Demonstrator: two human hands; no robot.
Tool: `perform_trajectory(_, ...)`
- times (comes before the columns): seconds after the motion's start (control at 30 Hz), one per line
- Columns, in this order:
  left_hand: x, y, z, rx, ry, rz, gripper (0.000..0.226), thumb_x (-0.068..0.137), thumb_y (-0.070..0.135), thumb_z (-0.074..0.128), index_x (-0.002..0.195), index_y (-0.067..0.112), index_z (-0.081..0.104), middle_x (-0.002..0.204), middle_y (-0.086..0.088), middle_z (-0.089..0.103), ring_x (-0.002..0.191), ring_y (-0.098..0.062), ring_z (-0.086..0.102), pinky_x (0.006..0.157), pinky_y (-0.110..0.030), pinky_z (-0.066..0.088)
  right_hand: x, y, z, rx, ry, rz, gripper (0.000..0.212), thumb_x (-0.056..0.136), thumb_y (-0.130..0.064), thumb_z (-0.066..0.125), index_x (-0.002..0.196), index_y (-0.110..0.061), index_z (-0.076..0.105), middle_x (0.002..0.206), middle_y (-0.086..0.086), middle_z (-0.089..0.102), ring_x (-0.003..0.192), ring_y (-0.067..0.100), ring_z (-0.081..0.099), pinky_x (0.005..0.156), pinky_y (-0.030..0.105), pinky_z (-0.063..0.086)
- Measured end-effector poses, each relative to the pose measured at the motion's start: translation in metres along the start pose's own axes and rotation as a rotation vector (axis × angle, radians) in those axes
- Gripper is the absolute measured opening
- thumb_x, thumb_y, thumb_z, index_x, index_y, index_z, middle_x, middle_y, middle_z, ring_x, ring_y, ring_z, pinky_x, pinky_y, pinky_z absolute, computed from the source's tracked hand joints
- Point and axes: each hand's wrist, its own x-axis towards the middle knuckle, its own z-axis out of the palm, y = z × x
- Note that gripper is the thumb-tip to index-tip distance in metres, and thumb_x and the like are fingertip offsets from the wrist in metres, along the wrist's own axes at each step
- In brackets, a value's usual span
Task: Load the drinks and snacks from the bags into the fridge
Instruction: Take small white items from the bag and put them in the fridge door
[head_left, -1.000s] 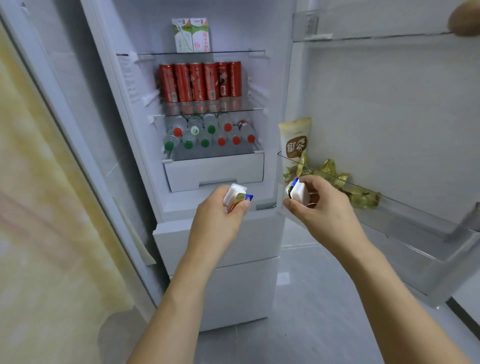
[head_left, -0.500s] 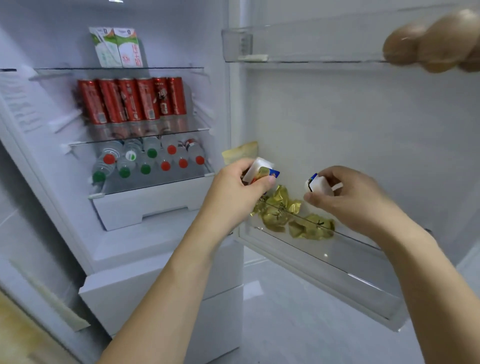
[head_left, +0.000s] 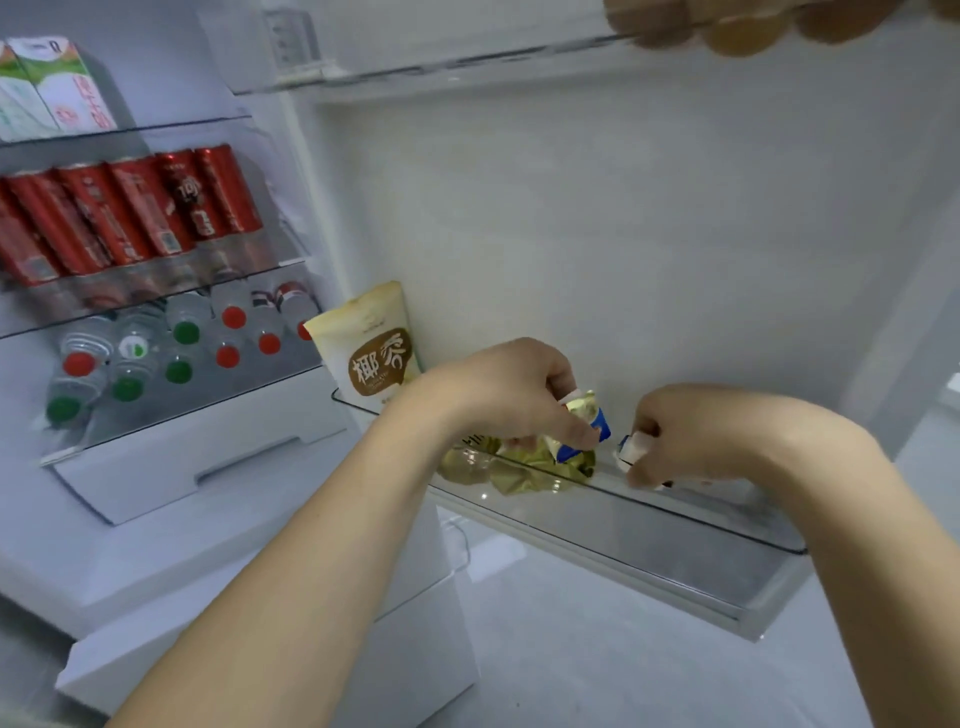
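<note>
Head view: left hand (head_left: 511, 395) pinched a small snack packet (head_left: 582, 426) over the gold wrappers (head_left: 519, 467) in the door bin (head_left: 675, 525); right hand (head_left: 696, 436) gripped another small white packet (head_left: 631, 448), apparently lower and directly over the bin's bare stretch.

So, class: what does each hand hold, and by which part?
Left hand pinches a gold-and-blue snack packet at its upper end; right hand grips a small white packet, mostly hidden.

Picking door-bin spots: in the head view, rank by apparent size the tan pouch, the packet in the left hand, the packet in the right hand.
1. tan pouch
2. packet in the left hand
3. packet in the right hand

Fingers hide much of both packets, so their order is unsure.
</note>
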Motion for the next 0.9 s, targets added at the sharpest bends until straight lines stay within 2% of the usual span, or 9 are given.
perform_trajectory(0.07, 0.006, 0.002, 0.002, 0.057, -0.110, -0.027, 0.043, 0.073, 0.037, 0.086, 0.101, 0.012, 0.065, 0.092, -0.013, 0.074, 0.064, -0.025, 0.071, 0.059, -0.033, 0.059, 0.005, 0.001, 0.005, -0.014, -0.006, -0.004, 0.029, 0.077, -0.035, 0.073, 0.096, -0.013, 0.068, 0.095, 0.006, 0.070, 0.088, 0.024, 0.065, 0.063, 0.027, 0.040)
perform_trajectory(0.13, 0.010, 0.007, 0.003, 0.128, -0.176, -0.042, 0.035, 0.073, 0.037, 0.086, 0.094, 0.016, 0.068, 0.085, -0.011, 0.073, 0.058, -0.021, 0.067, 0.054, -0.027, 0.052, 0.010, 0.001, 0.009, -0.024, -0.020, -0.006, 0.030, 0.077, -0.037, 0.074, 0.093, -0.013, 0.067, 0.086, 0.004, 0.068, 0.077, 0.022, 0.060, 0.060, 0.028, 0.038)
perform_trajectory(0.3, 0.019, 0.018, 0.010, 0.285, -0.298, -0.113, 0.018, 0.078, 0.033, 0.081, 0.078, 0.020, 0.068, 0.048, 0.000, 0.061, 0.049, -0.020, 0.058, 0.047, -0.020, 0.044, 0.023, 0.005, 0.017, -0.076, -0.022, -0.035, 0.026, 0.073, -0.037, 0.075, 0.071, -0.013, 0.066, 0.064, 0.001, 0.059, 0.059, 0.021, 0.052, 0.054, 0.026, 0.035)
perform_trajectory(0.43, 0.023, 0.018, 0.019, 0.444, -0.302, -0.149, 0.030, 0.075, 0.046, 0.079, 0.082, 0.018, 0.072, 0.060, -0.001, 0.071, 0.055, -0.016, 0.066, 0.054, -0.021, 0.046, 0.028, 0.008, 0.021, -0.080, -0.030, -0.042, 0.028, 0.072, -0.038, 0.076, 0.082, -0.011, 0.073, 0.076, 0.005, 0.070, 0.065, 0.021, 0.057, 0.058, 0.025, 0.039)
perform_trajectory(0.57, 0.025, 0.016, 0.021, 0.463, -0.281, -0.171, 0.034, 0.075, 0.048, 0.079, 0.085, 0.016, 0.073, 0.065, -0.001, 0.074, 0.060, -0.016, 0.072, 0.058, -0.021, 0.050, 0.030, 0.009, 0.024, -0.102, -0.020, -0.043, 0.028, 0.074, -0.037, 0.076, 0.084, -0.012, 0.071, 0.073, 0.003, 0.063, 0.067, 0.022, 0.056, 0.058, 0.026, 0.039)
perform_trajectory(0.63, 0.024, 0.016, 0.021, 0.478, -0.255, -0.182, 0.036, 0.074, 0.049, 0.080, 0.086, 0.015, 0.074, 0.061, 0.002, 0.072, 0.066, -0.015, 0.075, 0.058, -0.021, 0.050, 0.029, 0.009, 0.024, -0.113, -0.014, -0.039, 0.027, 0.075, -0.034, 0.072, 0.089, -0.011, 0.069, 0.076, 0.003, 0.062, 0.070, 0.023, 0.058, 0.059, 0.027, 0.042)
perform_trajectory(0.7, 0.022, 0.017, 0.020, 0.496, -0.233, -0.190, 0.035, 0.075, 0.047, 0.080, 0.086, 0.014, 0.075, 0.049, 0.007, 0.065, 0.067, -0.015, 0.075, 0.056, -0.021, 0.048, 0.027, 0.010, 0.023, -0.110, -0.017, -0.030, 0.033, 0.077, -0.035, 0.070, 0.101, -0.011, 0.068, 0.092, 0.004, 0.068, 0.084, 0.024, 0.065, 0.070, 0.030, 0.052)
perform_trajectory(0.8, 0.019, 0.018, 0.021, 0.491, -0.205, -0.199, 0.030, 0.077, 0.041, 0.078, 0.086, 0.012, 0.075, 0.040, 0.010, 0.058, 0.060, -0.014, 0.072, 0.056, -0.021, 0.049, 0.021, 0.010, 0.021, -0.083, -0.004, -0.014, 0.045, 0.079, -0.040, 0.071, 0.114, -0.012, 0.066, 0.109, 0.006, 0.069, 0.099, 0.024, 0.066, 0.087, 0.035, 0.055)
perform_trajectory(0.9, 0.015, 0.017, 0.022, 0.446, -0.172, -0.219, 0.026, 0.086, 0.038, 0.070, 0.091, 0.013, 0.074, 0.055, 0.003, 0.069, 0.065, -0.015, 0.075, 0.055, -0.021, 0.049, 0.017, 0.010, 0.018, -0.036, 0.019, -0.017, 0.046, 0.082, -0.042, 0.068, 0.117, -0.011, 0.066, 0.111, 0.005, 0.069, 0.102, 0.024, 0.065, 0.092, 0.036, 0.054)
